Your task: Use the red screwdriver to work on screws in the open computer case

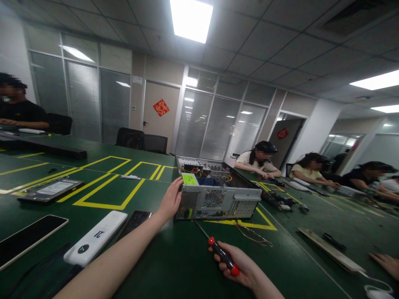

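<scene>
An open desktop computer case lies on its side on the green table, its rear panel facing me and cables showing inside. My left hand grips the case's near left corner, fingers curled over the top edge. My right hand is closed around the red and black handle of a screwdriver. Its thin shaft points up and left toward the case's bottom edge, the tip a little short of it.
A white power bank, a dark phone and a tablet lie at my left, with another device beyond. Yellow tape lines mark the table. A loose wire, tools and a metal panel lie right. Several people sit around.
</scene>
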The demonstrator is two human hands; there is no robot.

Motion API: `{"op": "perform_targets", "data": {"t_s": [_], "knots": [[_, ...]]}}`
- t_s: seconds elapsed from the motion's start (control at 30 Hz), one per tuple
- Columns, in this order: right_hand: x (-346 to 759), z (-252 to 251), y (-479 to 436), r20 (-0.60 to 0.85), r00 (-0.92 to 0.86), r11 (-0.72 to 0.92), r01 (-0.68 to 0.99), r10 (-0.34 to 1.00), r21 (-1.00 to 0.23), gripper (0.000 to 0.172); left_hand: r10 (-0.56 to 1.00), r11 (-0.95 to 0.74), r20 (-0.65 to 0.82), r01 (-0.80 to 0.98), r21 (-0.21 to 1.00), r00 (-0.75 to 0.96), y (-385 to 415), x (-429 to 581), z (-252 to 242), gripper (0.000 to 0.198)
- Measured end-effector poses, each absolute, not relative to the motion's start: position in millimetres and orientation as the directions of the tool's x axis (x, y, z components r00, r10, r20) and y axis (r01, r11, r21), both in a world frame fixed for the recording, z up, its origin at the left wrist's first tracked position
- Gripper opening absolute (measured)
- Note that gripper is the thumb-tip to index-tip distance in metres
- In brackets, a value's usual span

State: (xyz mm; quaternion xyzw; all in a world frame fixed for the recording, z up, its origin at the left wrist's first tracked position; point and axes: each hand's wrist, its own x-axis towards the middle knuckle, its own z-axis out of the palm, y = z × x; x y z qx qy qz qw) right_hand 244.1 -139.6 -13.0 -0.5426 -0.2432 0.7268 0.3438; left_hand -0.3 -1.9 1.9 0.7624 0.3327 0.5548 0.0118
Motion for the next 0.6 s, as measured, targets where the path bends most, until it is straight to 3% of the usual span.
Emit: {"op": "perform_targets", "data": {"t_s": [0.4,0.6], "knots": [[239.9,-9.9,-141.9,-0.621,-0.141,-0.636,-0.225,0.771,-0.738,0.027,0.507,-0.784,0.846,0.499,0.371,0.168,-1.7,-0.4,1.2,0.042],[231.6,-13.8,-146.0,-0.500,-0.082,-0.507,-0.109,0.862,-0.855,0.023,0.508,-0.777,0.845,0.511,0.367,0.167,-1.4,-0.1,0.6,0.042]]}}
